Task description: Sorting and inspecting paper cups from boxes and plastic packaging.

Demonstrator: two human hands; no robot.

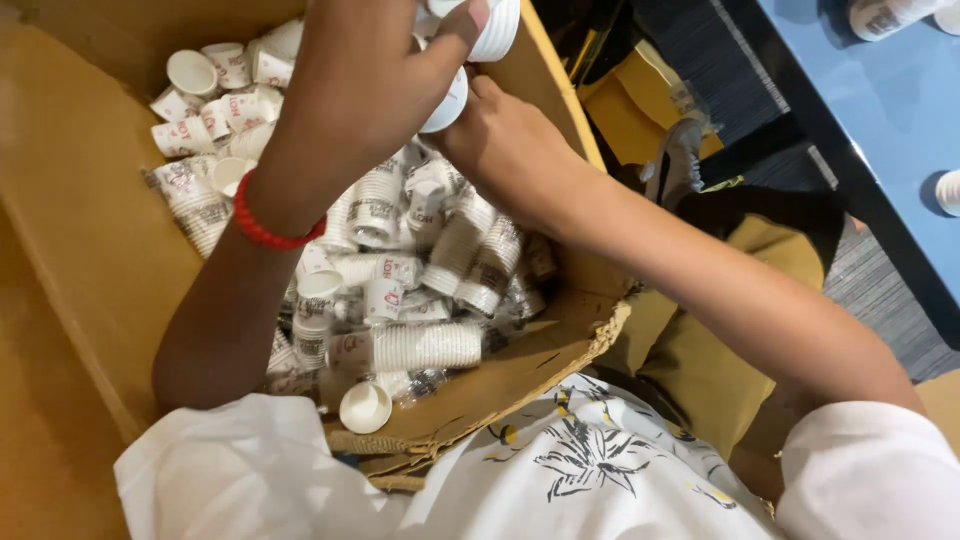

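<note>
My left hand (365, 75) gripped a small white paper cup (495, 25), matt and faintly ribbed. More such matt paper cups (400, 260) filled the brown corrugated cardboard box (90, 220), its torn near edge rough. A glossy red beaded bracelet (262, 230) circled my wrist.

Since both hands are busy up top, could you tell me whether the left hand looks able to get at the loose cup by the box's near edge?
Probably yes: the loose cup lies uncovered beside the left forearm, but the left hand already holds a cup stack.

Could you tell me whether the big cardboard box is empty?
No, the big brown cardboard box holds many small white paper cups, loose and in stacks.
</note>
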